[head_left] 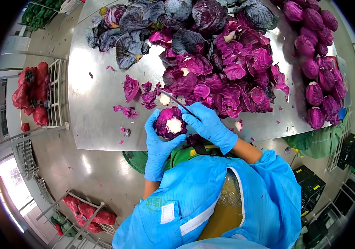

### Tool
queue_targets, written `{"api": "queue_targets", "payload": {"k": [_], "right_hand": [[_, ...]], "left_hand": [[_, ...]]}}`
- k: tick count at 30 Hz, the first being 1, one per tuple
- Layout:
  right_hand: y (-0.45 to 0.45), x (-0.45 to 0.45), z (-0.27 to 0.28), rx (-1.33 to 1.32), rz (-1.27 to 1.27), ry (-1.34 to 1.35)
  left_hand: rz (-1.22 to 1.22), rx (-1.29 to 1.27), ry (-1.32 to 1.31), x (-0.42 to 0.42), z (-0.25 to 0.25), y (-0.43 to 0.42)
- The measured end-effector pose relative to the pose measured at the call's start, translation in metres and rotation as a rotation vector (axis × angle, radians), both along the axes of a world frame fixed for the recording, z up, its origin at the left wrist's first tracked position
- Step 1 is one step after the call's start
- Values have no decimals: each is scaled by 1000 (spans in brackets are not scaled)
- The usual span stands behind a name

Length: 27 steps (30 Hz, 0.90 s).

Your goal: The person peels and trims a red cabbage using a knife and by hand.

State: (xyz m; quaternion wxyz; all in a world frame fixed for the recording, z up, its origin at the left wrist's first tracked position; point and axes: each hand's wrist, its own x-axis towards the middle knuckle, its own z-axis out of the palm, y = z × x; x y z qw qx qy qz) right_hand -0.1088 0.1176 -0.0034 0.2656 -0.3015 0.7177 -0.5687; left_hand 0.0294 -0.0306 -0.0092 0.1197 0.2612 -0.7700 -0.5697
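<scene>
Blue gown [198, 178] nearest, the left hand [159, 150] grips cabbage [170, 123], the right hand [210, 127] seemingly a half-hidden knife [178, 102].

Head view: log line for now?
left hand: cupping purple cabbage | right hand: gripping knife | loose leaves: heaped on metal table

No text is legible; the green print [156, 202] on the blue gown [198, 179] is indistinct.
</scene>
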Motion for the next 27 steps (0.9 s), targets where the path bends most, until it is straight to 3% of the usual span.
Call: {"api": "queue_targets", "payload": {"k": [5,9,11,15,16,18,20,22,25,27], "right_hand": [[26,16,-6,14,-57,-196],[44,19,-1,56,-139,-508],[43,19,0,51,-208,-613],[47,28,-16,100,-129,-391],[41,28,-21,0,-143,-99],[30,31,-23,-7,-126,149],[25,29,-20,87,-63,386],[18,24,-7,141,-31,473],[12,21,-9,173,1,533],[10,20,-13,185,9,563]], "left_hand": [[-43,-176,-81,-1,7,-4],[24,142,49,7,11,-5],[-51,101,95,18,-9,-11],[-96,-86,7,20,-2,-9],[-62,-66,-32,15,-1,-3],[52,8,-96,-4,17,13],[79,-50,7,-7,3,14],[48,-158,-39,-9,3,12],[46,14,-126,-12,11,12],[45,-36,-106,-11,2,11]]}}
